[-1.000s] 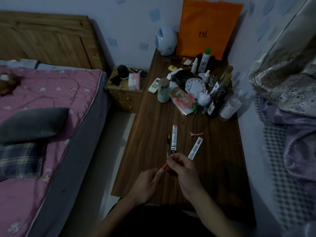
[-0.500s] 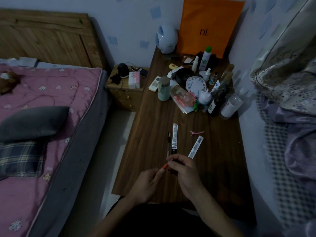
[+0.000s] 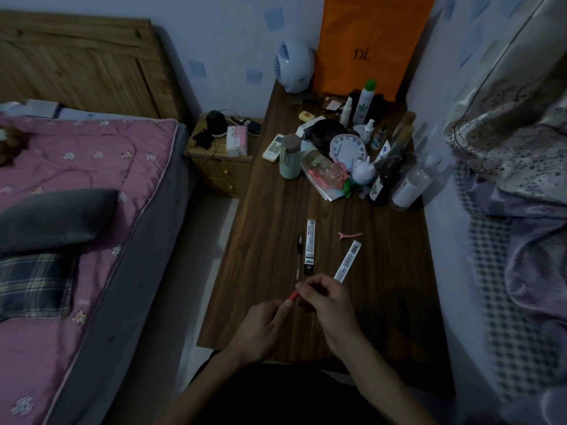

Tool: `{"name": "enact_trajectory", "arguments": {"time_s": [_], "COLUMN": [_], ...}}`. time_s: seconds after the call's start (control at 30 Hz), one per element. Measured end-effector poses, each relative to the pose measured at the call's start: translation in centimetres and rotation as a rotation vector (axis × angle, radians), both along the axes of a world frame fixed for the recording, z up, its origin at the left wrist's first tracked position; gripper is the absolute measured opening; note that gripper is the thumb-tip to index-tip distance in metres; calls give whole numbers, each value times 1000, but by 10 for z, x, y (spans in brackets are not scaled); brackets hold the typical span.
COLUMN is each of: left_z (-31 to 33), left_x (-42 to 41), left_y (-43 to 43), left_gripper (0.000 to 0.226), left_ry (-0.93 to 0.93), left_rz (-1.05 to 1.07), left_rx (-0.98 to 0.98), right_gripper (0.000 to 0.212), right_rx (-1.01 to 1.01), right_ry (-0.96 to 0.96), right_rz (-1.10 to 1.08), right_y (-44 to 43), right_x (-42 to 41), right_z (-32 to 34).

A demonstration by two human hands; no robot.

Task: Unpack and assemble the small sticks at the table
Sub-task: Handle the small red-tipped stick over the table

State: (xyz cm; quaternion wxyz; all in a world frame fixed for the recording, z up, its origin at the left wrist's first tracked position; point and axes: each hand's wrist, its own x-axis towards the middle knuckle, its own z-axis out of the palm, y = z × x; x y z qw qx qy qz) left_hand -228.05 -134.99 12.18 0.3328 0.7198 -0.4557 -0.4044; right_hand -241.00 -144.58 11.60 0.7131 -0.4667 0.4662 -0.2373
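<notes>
Over the near edge of the bench [image 3: 383,302] we see the small stick [image 3: 293,296] slanting from its red end at lower left up into the right hand [image 3: 328,305], whose curled fingers pinch it and hide the rest. The left hand [image 3: 264,328] brings its fingertips to the red end, but in this dim light we cannot tell whether they grip. Just beyond lie a pen [image 3: 299,256], a dark packet [image 3: 310,246] and a white packet [image 3: 347,261].

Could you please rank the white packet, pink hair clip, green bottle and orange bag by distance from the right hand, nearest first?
1. White packet, just beyond the right hand.
2. Pink hair clip, mid-table.
3. Green bottle, among the clutter.
4. Orange bag, against the wall.
</notes>
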Motion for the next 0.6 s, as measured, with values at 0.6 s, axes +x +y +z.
{"name": "enact_trajectory", "arguments": {"time_s": [0.6], "left_z": [2], "left_x": [-5], "left_y": [3], "left_gripper": [54], "left_ry": [13], "left_rz": [11], "left_rx": [-11], "right_gripper": [20], "right_rx": [53], "right_ry": [-31], "right_rz": [33], "right_y": [2], "right_x": [-6], "right_z": [2]}}
